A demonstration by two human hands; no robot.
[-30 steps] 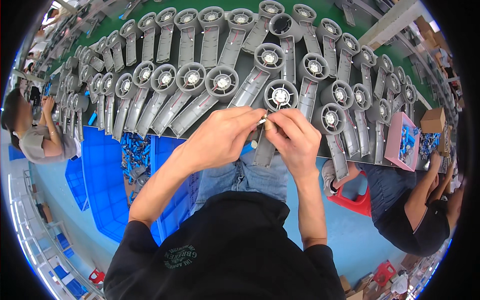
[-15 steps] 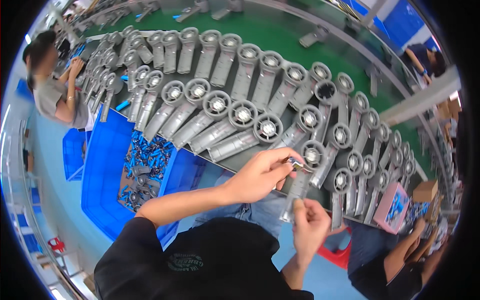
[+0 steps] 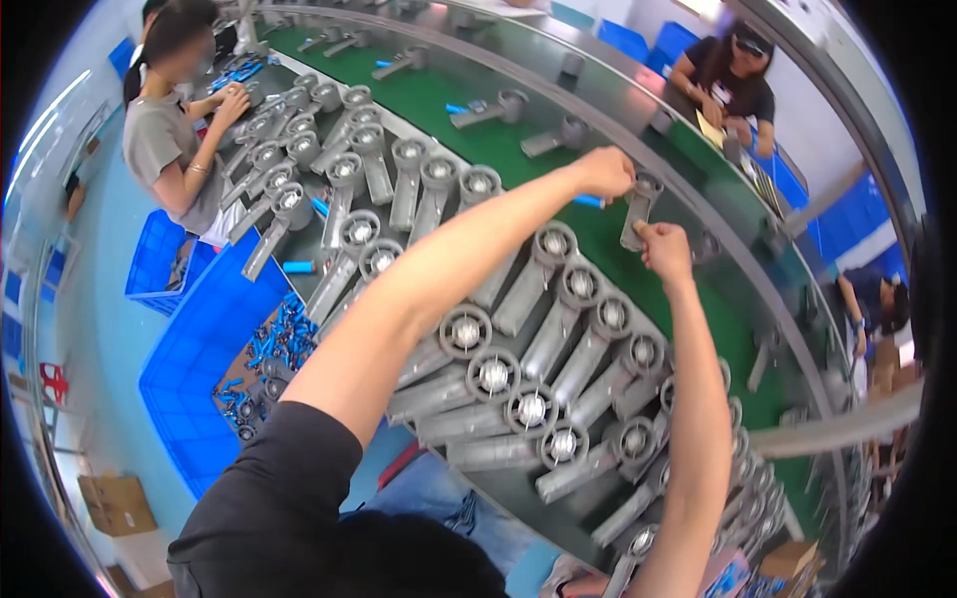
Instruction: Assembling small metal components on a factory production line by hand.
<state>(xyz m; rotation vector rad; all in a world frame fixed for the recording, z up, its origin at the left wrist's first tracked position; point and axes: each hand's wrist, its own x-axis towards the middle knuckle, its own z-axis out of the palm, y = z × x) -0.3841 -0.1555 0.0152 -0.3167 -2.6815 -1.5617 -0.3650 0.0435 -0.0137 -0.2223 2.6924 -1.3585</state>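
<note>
My right hand (image 3: 666,249) pinches the lower end of a grey handheld fan housing (image 3: 642,207) over the green conveyor belt (image 3: 558,189). At the fan's round head is my left hand (image 3: 605,173), its fingers curled closed; what they hold is hidden. Just under the left wrist shows a blue cylinder (image 3: 588,200); whether it joins the fan, I cannot tell. Rows of similar grey fan housings (image 3: 533,407) with round grilles lie on the bench below my arms.
A blue bin (image 3: 189,384) at left holds blue cylinders and grey parts. Other fan housings (image 3: 493,108) lie along the belt. A metal rail (image 3: 797,309) curves beyond it. One co-worker (image 3: 164,140) sits at left, another (image 3: 733,85) across the belt. A cardboard box (image 3: 118,503) stands on the floor.
Both hands have moved from the bench's near edge, up and away, to the belt. A fan housing is still in the right hand. The view has turned.
</note>
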